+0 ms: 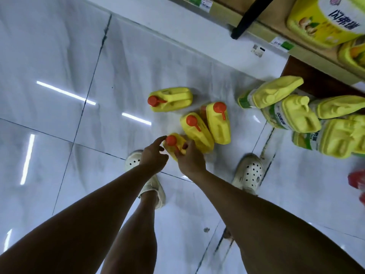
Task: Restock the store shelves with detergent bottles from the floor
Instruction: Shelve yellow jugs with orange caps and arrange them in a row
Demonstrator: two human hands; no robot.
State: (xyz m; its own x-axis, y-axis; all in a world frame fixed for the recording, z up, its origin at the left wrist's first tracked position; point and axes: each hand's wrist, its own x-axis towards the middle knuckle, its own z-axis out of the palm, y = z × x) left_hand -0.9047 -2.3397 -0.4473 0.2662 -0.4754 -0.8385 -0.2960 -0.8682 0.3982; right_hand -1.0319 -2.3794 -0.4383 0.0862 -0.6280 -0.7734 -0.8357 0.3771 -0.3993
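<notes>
**Both hands at the nearest detergent bottle on the floor**

The nearest bottle (178, 139), yellow with an orange cap (171, 140), stands on the white tiled floor (59, 56), just ahead of the person's feet. The right hand (190, 161) lies over its near side, with fingers and thumb curled round the top of the body below the cap. The left hand (153, 155) is beside the same bottle on the other side, loosely spread and holding nothing. Its index finger reaches out to the edge of the cap; whether it touches cannot be told.

Just beyond this bottle and to the right, two more yellow bottles (197, 131) (219, 123) stand side by side, touching each other. A fourth bottle (170, 98) stands further beyond, apart from them.

Well to the right of the nearest bottle, a cluster of yellow bottles (296, 113) is packed together at the foot of the shelf unit (308, 80). Further off on that side, a higher shelf carries large yellow labelled bottles (324, 20).

A pale perforated shoe (134, 161) sits just left of the nearest bottle, and the other shoe (249, 171) is to its right.
</notes>
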